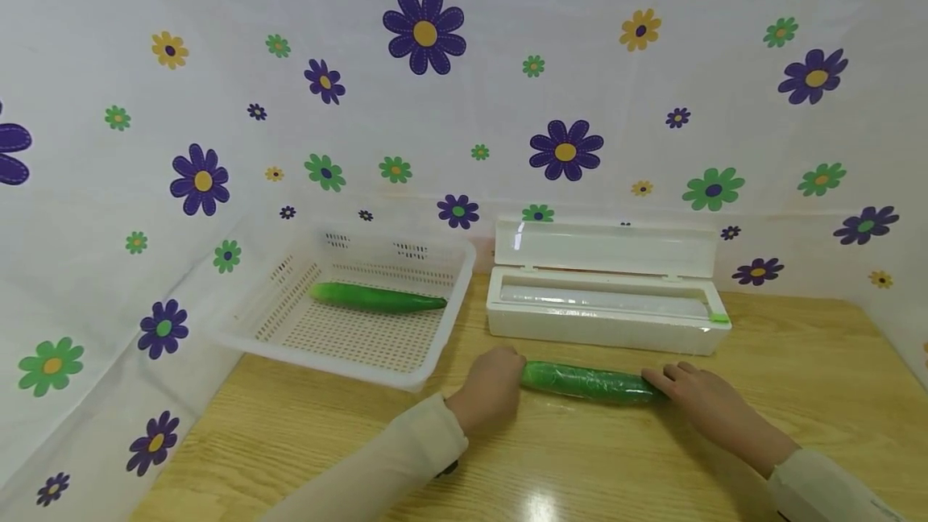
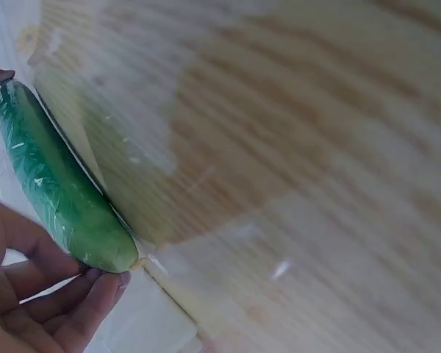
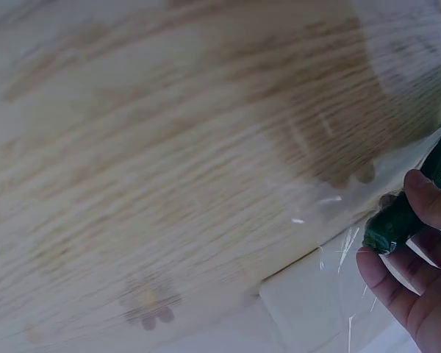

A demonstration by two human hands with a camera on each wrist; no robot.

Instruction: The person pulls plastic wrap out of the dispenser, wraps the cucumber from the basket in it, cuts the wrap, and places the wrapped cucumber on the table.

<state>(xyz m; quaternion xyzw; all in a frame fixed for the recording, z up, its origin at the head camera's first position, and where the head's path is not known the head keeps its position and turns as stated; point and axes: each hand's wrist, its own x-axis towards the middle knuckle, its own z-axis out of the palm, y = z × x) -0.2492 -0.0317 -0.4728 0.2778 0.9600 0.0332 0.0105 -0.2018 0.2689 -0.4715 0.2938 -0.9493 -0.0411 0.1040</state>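
Observation:
A green cucumber [image 1: 587, 383] wrapped in clear plastic film lies across the table in front of the film box. My left hand [image 1: 493, 389] grips its paler left end, with curled fingers and thumb at the tip in the left wrist view. At the darker right end, my right hand [image 1: 696, 397] holds it; the right wrist view shows the thumb [image 3: 430, 198] on one side and fingers around the other. Loose clear film [image 3: 345, 250] spreads out past the cucumber's end. Wrinkles and glints show where the film clings to the skin.
Behind the hands stands a white box [image 1: 609, 333] with its lid raised and a roll of film [image 1: 602, 299] inside. To the left, a white plastic basket [image 1: 420, 381] holds another cucumber [image 1: 377, 298]. A flowered cloth [image 1: 493, 87] hangs behind the wooden table [image 1: 580, 466].

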